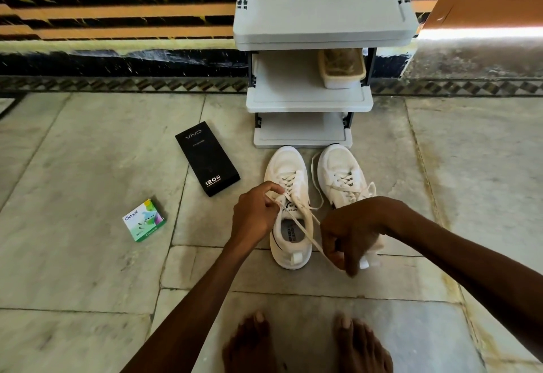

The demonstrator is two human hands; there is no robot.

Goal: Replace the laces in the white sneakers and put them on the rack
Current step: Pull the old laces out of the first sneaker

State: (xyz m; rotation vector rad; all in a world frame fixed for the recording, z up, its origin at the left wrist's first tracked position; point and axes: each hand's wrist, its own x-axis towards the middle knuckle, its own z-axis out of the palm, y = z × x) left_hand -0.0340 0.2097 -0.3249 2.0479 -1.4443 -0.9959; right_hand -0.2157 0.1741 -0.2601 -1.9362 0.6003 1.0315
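Two white sneakers stand side by side on the floor, toes toward the grey rack [308,99]. The left sneaker [289,173] is laced with a cream lace [302,228]. My left hand [255,214] pinches one end of that lace at the sneaker's left side. My right hand [349,234] pinches the other end, pulled taut across the sneaker's opening toward the lower right. The right sneaker [340,173] is laced too, its loose lace lying between the shoes; my right hand covers its heel.
A black phone box [207,158] and a small green and white box [144,220] lie on the stone floor to the left. A beige container [342,68] sits on the rack's middle shelf. My bare feet [308,343] are at the bottom edge.
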